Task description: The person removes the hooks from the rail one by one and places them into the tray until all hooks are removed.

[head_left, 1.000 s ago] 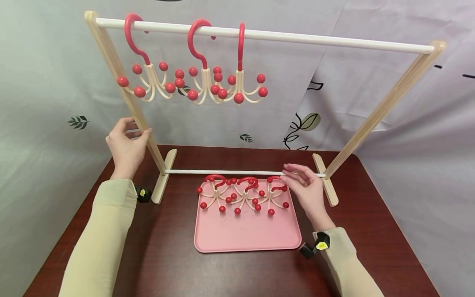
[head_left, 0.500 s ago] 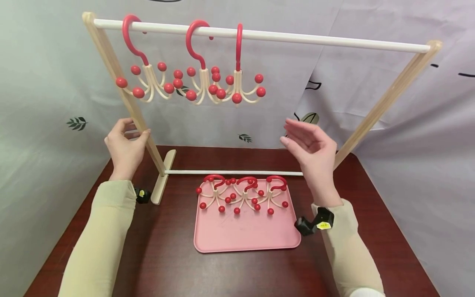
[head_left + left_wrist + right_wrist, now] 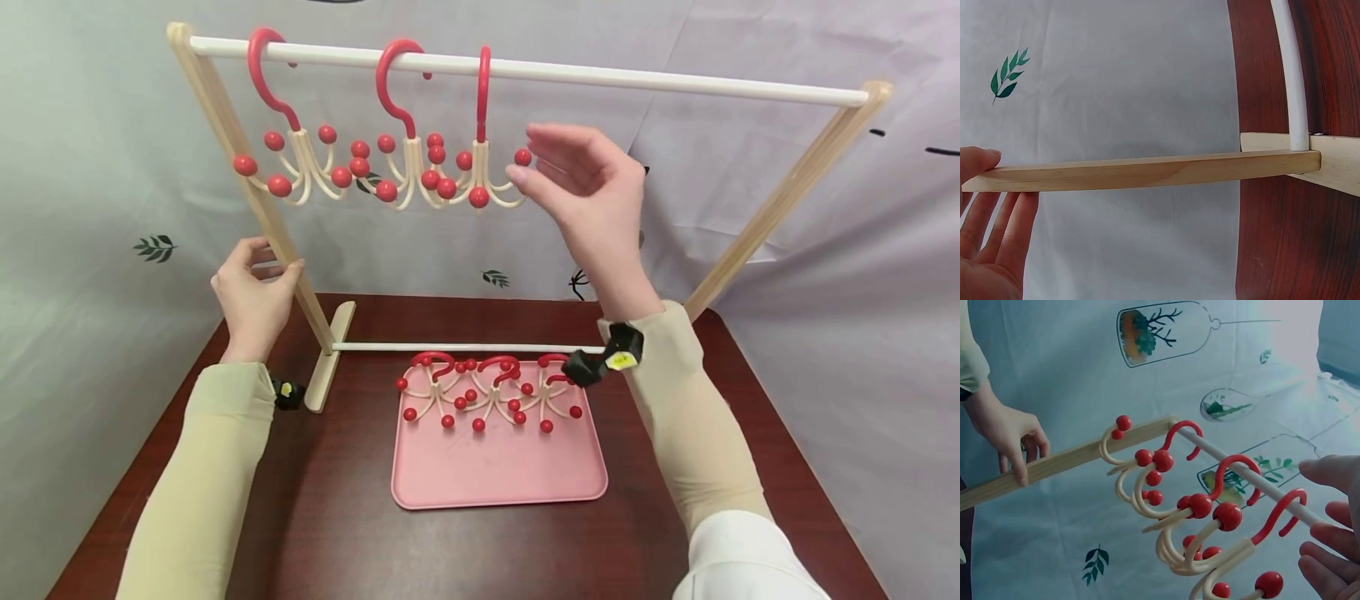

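Note:
A wooden rack with a white top rod [image 3: 675,83] stands on the table. Three red-and-cream multi-arm hooks hang on the rod's left part, the rightmost hook [image 3: 483,167] nearest my right hand [image 3: 534,158]. That hand is raised beside it with relaxed fingers and holds nothing. In the right wrist view its fingers [image 3: 1335,519] sit just right of that hook [image 3: 1254,544]; I cannot tell whether they touch. My left hand [image 3: 251,292] grips the rack's left leg [image 3: 247,158]; its thumb lies over the leg [image 3: 1147,172]. Three more hooks [image 3: 491,396] lie on a pink tray [image 3: 495,475].
The rack's lower white rod [image 3: 465,347] runs just behind the tray between two wooden feet. The right leg [image 3: 780,200] slants up to the rod's right end. Patterned cloth hangs behind and on both sides. The dark wooden table [image 3: 337,533] spreads round the tray.
My right hand has risen from beside the hooks on the tray to the rightmost hanging hook, holding nothing. The left hand has stayed on the leg.

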The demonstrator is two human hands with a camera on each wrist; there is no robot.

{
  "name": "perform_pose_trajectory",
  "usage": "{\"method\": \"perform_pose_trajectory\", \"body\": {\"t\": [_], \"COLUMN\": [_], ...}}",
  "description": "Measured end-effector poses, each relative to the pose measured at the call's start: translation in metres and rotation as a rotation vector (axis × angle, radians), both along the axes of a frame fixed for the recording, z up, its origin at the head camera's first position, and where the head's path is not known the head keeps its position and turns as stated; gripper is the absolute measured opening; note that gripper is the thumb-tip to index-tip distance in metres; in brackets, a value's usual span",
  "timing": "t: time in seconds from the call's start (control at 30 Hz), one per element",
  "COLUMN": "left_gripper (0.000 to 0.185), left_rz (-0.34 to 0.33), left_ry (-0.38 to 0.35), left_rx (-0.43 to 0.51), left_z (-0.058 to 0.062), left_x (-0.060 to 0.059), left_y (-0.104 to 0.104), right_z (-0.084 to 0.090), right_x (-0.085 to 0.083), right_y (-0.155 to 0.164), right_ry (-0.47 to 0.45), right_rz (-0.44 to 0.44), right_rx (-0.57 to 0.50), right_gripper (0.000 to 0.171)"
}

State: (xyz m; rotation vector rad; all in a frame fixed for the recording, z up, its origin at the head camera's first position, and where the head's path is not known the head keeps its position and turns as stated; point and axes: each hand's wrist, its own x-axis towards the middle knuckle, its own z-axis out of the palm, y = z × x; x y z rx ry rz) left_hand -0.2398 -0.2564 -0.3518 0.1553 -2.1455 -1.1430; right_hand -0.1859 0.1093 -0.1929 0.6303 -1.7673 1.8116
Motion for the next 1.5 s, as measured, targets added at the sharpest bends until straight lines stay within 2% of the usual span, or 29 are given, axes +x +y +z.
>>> {"method": "perform_pose_trajectory", "body": {"t": [0.2,0.5,0.83,1.13,1.5], "left_gripper": [0.037,0.038,0.037,0.038,0.039], "left_rz": [0.004,0.011,0.010,0.014,0.010], "left_ry": [-0.007,-0.026,-0.017,-0.026,-0.028], "left_rx": [0.002,-0.010,-0.006,-0.012,-0.005], "left_z": [0.000,0.000,0.001,0.000,-0.002], "left_x": [-0.001,0.000,0.000,0.000,-0.001], "left_y": [0.000,0.000,0.001,0.000,0.001], "right_z": [0.017,0.023,0.023,0.025,0.023], "right_x": [-0.022,-0.045,-0.045,-0.043,-0.050], "right_y": [-0.015,-0.032,-0.034,-0.032,-0.017], "right_ry": [-0.028,-0.101,-0.059,-0.062,0.001], "right_rz": [-0.015,-0.058,-0.100,-0.136,-0.146], "right_rx": [0.063,0.068,0.042,0.050,-0.050], "right_gripper": [0.036,0.035,0.019,0.013,0.009]}}
